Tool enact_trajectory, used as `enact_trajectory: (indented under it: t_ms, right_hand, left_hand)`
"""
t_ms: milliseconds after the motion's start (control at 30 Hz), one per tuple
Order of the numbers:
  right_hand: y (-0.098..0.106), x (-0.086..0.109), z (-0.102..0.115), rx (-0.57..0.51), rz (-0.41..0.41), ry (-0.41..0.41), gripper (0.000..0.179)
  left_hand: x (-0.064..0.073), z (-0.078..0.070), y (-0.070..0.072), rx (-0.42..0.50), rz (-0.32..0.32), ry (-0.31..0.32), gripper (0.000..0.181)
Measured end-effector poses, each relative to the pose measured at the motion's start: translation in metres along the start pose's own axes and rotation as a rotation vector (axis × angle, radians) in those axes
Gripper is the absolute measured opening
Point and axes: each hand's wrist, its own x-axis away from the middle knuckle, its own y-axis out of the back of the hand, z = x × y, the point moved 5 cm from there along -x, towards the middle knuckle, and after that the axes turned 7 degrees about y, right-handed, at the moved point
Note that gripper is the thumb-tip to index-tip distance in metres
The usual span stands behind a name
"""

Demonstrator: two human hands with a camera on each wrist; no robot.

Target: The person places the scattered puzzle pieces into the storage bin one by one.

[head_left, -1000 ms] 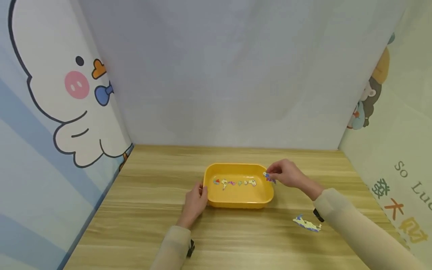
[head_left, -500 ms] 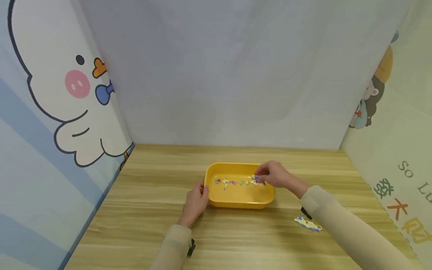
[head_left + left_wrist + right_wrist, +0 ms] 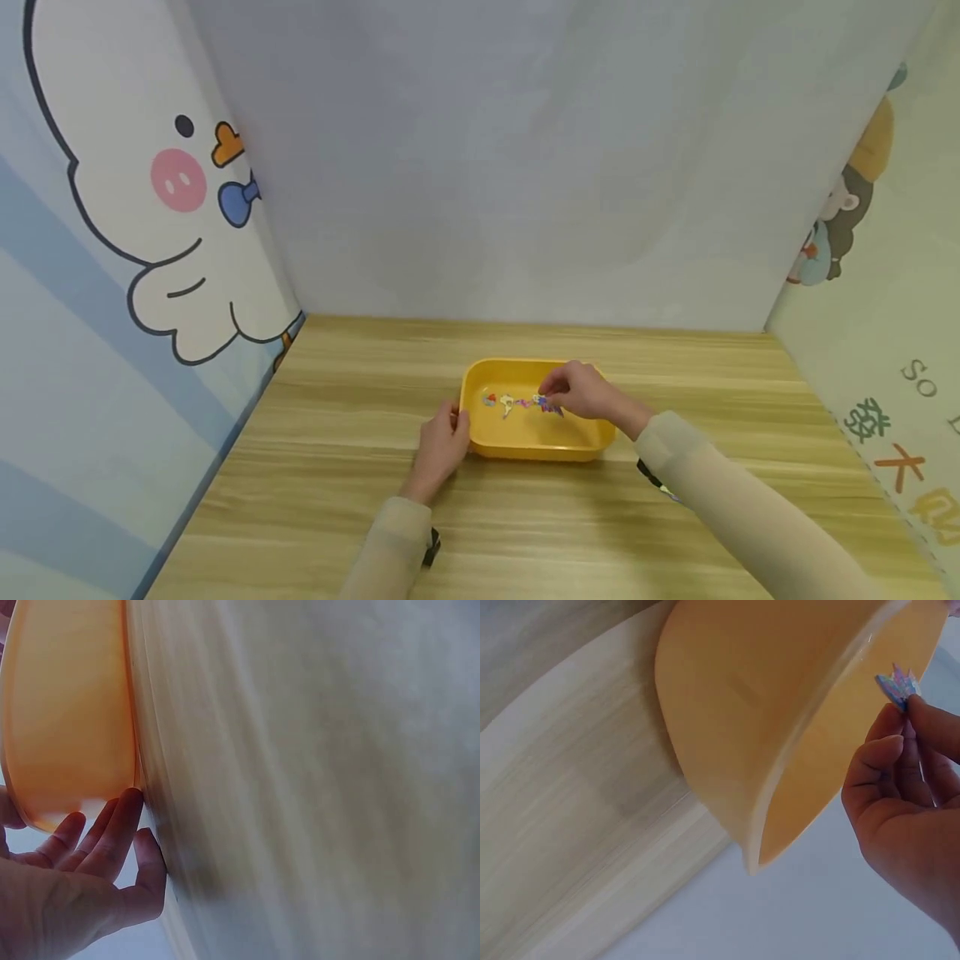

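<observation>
A yellow plastic basin [image 3: 525, 437] stands on the wooden table. At its left end, my left hand [image 3: 442, 437] holds it, thumb at the rim and fingers against the outer wall [image 3: 71, 712]. Between thumb and forefinger, my right hand [image 3: 588, 392] pinches a small blue and purple cut-out piece [image 3: 898, 685] over the inside of the basin. Several small coloured cut-outs [image 3: 507, 405] lie in a row on the basin floor. The right part of that row is hidden behind the right hand and its piece.
A pale cut-out with blue edging [image 3: 670, 493] lies on the table [image 3: 360, 392], mostly covered by the right sleeve [image 3: 720, 475]. A grey-white curtain [image 3: 487, 167] hangs behind the table. Printed cloths with cartoon figures stand at both sides.
My right hand has moved left from the basin's right rim to over its middle, carrying the pinched piece. The forearm now covers most of the table cut-out. My left hand keeps its hold.
</observation>
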Motion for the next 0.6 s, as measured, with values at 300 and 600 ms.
enact_trajectory:
  t_ms: [300,600]
  right_hand:
    - [-0.015,-0.014,0.007,0.013,0.031,0.018,0.006]
    - [-0.033,-0.022,0.012,-0.014,0.069,0.054,0.006]
  left_hand:
    - [0.0,-0.004,0.004,-0.019,-0.024,-0.022,0.012]
    - [0.001,-0.004,0.003,-0.005,-0.035,-0.037,0.012]
